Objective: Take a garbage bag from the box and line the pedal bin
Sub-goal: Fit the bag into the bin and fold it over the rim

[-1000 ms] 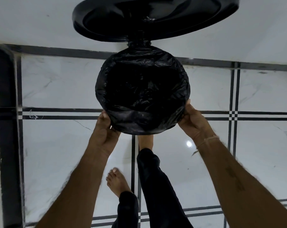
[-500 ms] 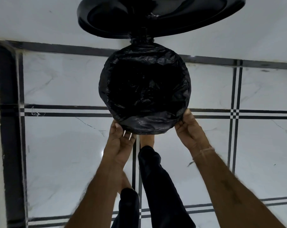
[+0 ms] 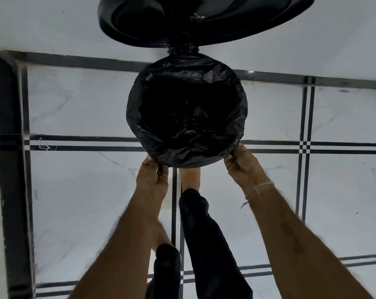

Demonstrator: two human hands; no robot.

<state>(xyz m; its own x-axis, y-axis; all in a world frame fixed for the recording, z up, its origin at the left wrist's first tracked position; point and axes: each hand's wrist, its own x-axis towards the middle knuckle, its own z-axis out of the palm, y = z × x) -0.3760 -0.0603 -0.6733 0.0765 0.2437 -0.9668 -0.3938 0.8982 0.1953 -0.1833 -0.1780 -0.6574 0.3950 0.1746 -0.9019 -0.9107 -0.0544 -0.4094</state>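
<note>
A black garbage bag (image 3: 189,152) is stretched over the round mouth of the pedal bin, its edge folded down over the rim all round. The bin's black lid (image 3: 204,18) stands open above it, against the white wall. My left hand (image 3: 153,180) pinches the bag's folded edge at the near left of the rim. My right hand (image 3: 241,167) grips the bag's edge at the near right. A bare foot (image 3: 189,178) reaches under the bin's near side, where the pedal is hidden. The bin's body is hidden under the bag.
White marble floor (image 3: 85,201) with black inlay lines lies all around the bin. A black border strip (image 3: 8,147) runs down the left side by a wall. My legs in dark trousers (image 3: 204,244) stand just behind the bin. No bag box is in view.
My left hand has slid from the rim's left side round to its near left edge. My right hand has shifted slightly down along the near right edge. The bag sits smoother over the rim.
</note>
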